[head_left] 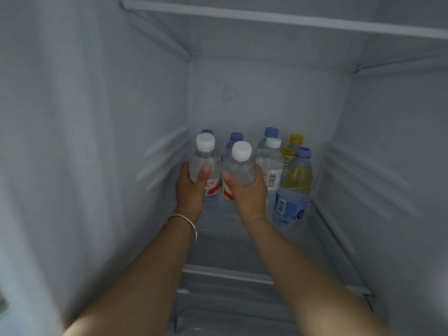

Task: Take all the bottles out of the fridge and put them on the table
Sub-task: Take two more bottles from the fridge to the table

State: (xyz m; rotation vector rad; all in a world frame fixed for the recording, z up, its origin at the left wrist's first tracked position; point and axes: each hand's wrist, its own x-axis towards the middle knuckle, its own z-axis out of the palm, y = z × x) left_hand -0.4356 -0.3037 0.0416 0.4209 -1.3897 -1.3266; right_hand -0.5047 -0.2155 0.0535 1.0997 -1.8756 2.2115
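Fridge (72, 141) walls close; left grip (191, 190), right grip (247, 190) each grasping white-capped bottle.

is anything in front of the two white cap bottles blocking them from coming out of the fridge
Nothing visible. The left hand and right hand each grip a white-capped bottle at the front of the group; the other bottles stand behind and to the right, and the shelf toward the camera is bare.

Eight upright bottles (269, 163) cluster on the fridge shelf (242, 246).
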